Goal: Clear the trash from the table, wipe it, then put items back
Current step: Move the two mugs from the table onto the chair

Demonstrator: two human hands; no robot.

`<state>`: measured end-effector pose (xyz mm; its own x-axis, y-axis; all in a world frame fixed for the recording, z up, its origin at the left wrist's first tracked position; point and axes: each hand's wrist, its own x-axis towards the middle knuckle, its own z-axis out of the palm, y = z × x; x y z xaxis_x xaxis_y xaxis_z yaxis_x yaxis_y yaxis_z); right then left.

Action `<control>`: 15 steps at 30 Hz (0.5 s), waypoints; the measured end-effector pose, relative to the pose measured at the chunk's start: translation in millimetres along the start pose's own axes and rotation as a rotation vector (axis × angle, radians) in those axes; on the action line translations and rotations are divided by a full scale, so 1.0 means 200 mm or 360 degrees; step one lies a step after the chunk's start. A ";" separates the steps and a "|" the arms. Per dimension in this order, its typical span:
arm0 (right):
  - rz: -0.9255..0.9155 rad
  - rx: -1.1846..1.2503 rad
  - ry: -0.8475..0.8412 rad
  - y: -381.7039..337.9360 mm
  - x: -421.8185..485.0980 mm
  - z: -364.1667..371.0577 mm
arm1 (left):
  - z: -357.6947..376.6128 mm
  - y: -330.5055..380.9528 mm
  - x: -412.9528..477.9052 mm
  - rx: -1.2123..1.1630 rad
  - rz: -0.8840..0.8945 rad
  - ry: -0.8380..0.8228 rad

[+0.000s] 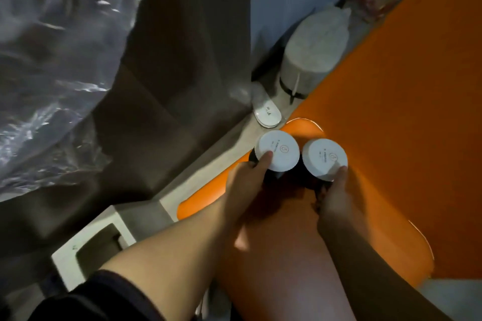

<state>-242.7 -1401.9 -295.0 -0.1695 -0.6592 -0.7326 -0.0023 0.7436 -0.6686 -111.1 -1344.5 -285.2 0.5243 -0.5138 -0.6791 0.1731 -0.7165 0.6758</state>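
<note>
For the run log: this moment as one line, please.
left hand: grips left jar | right hand: grips right jar | jars: white lids, side by side | where: orange table corner

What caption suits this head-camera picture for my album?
Each hand grips a white-lidded dark jar: left hand the left jar, right hand the right jar, at a corner of the orange tabletop.
</note>
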 end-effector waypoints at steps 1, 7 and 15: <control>-0.0008 -0.0080 0.0019 -0.01 0.07 -0.01 | 0.03 0.01 0.03 -0.0004 -0.0006 0.0000; -0.0002 -0.0098 0.0019 -0.05 0.21 -0.05 | 0.19 0.08 0.16 0.0043 -0.0025 -0.0078; -0.0091 -0.0112 -0.0080 -0.05 0.36 -0.05 | 0.28 0.12 0.25 -0.0059 -0.0016 -0.0079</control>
<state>-265.5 -1455.7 -340.4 -0.1172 -0.7044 -0.7001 -0.0804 0.7094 -0.7002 -127.5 -1413.9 -318.8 0.4805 -0.5299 -0.6988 0.2096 -0.7043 0.6782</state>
